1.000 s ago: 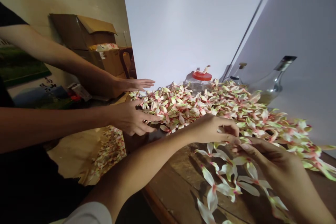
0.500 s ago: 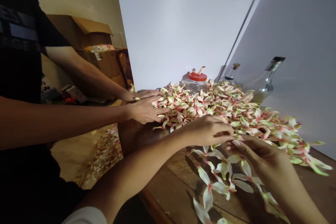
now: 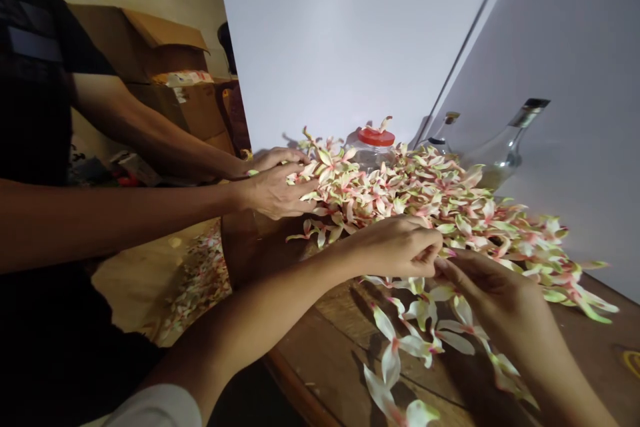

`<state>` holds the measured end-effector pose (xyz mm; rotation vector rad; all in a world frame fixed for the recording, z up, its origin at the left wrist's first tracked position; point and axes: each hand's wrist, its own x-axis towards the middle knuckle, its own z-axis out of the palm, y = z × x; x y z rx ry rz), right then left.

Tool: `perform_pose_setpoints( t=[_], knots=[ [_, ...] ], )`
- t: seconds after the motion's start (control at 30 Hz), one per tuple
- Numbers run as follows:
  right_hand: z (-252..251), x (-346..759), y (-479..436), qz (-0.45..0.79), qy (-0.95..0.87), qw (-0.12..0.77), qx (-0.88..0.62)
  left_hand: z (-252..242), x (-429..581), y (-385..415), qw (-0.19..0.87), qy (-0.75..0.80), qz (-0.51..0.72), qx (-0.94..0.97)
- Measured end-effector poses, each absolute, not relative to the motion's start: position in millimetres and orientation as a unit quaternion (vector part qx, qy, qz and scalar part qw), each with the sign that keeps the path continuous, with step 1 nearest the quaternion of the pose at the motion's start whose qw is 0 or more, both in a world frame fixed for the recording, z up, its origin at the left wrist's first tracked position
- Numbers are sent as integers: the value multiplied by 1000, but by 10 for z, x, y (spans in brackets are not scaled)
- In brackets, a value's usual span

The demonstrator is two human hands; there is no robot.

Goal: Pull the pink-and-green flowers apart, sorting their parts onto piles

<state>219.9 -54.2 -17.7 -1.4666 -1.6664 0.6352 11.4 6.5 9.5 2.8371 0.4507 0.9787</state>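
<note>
My left hand (image 3: 400, 247) reaches in from the lower left, its fingers curled into a pinch; what they hold is hidden. Almost touching it, my right hand (image 3: 493, 287) has thumb and forefinger pressed together on a flower, of which only a small pink and pale bit (image 3: 449, 253) shows. Below both hands, a chain of white flowers with pink centres (image 3: 393, 350) trails over the wooden table; no thread can be made out. Just behind my hands lies a large heap of cream, pink and green flowers (image 3: 380, 195).
A co-worker's hands (image 3: 280, 190) rest at the heap's left side. A red-lidded jar (image 3: 376, 138) and glass bottles (image 3: 510, 147) stand behind it against a white panel (image 3: 350, 33). Cardboard boxes (image 3: 165, 60) are at the left. More flowers (image 3: 203, 273) lie below the wooden table (image 3: 310, 340).
My left fingers have curled in tighter, and the flower between my hands is now mostly covered. The co-worker's hands have pushed into the heap, which now stands higher at its left end.
</note>
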Motion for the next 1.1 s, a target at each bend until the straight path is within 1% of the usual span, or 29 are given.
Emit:
perform_pose_setpoints(
  t=[0.1, 0.23, 0.3, 0.43, 0.6, 0.63, 0.7, 0.77, 0.8, 0.83, 0.9, 0.97, 1.0, 1.03, 1.1],
  knots=[
    [-159, 2176, -562, 271, -644, 415, -583, 84, 122, 39, 77, 178, 349, 917],
    [-109, 2139, -584, 261, -613, 467, -582, 63, 136, 38, 129, 203, 450, 860],
    [-72, 2123, -595, 254, -597, 490, -582, 63, 133, 68, 158, 224, 521, 808],
    [0, 2097, -622, 279, -551, 542, -570, 97, 97, 156, 222, 320, 633, 669],
    [12, 2140, -627, 260, -483, 647, -529, 149, 33, 255, 322, 364, 729, 482],
    [11, 2161, -625, 251, -469, 665, -524, 155, 21, 269, 330, 361, 741, 460],
    [16, 2209, -624, 244, -464, 671, -525, 165, -1, 281, 340, 348, 742, 461],
    [34, 2253, -632, 262, -496, 635, -531, 176, -21, 263, 358, 322, 698, 531],
    [50, 2271, -640, 279, -527, 598, -536, 185, -30, 241, 367, 301, 659, 584],
    [73, 2285, -651, 297, -567, 548, -539, 196, -38, 213, 372, 277, 613, 640],
    [146, 2299, -682, 330, -657, 420, -533, 230, -49, 145, 360, 227, 515, 744],
    [257, 2298, -720, 347, -728, 289, -516, 274, -49, 83, 338, 190, 414, 824],
    [324, 2298, -743, 347, -751, 241, -508, 296, -45, 60, 331, 181, 362, 852],
    [395, 2305, -769, 344, -766, 207, -503, 317, -40, 42, 324, 177, 310, 876],
    [524, 2354, -844, 324, -774, 183, -512, 349, -40, 8, 302, 179, 221, 910]
  ],
)
